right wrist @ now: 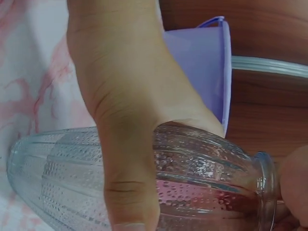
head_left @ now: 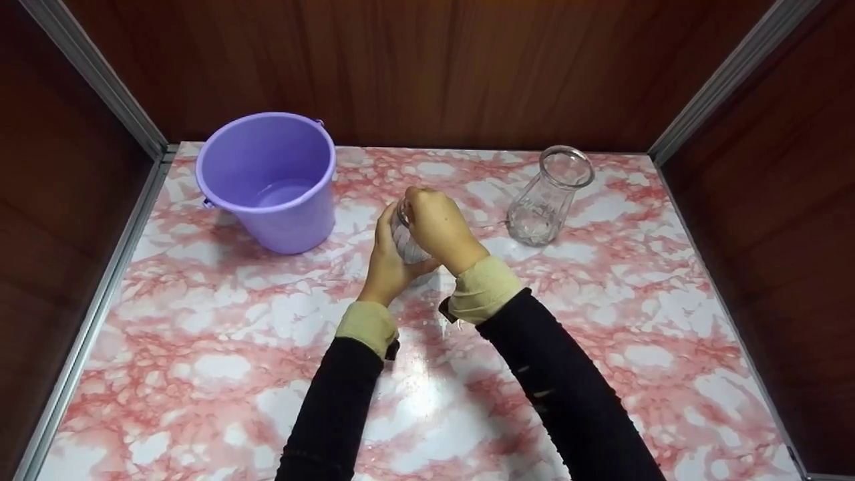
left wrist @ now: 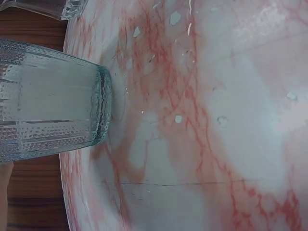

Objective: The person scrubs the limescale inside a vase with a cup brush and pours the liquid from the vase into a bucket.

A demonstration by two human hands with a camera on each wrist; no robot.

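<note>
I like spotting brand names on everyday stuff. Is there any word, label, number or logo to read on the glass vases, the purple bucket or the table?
None: no view shows any text.
Held ribbed glass vase: only ridges and dots.
Second glass vase: bare.
Purple bucket: plain.
Marble-patterned table: pink veining only.

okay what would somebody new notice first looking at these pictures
Probably the two hands at the table's middle: the left hand and right hand both grip a ribbed glass vase. Next, the purple bucket at the far left, and a second glass vase at the far right.
</note>
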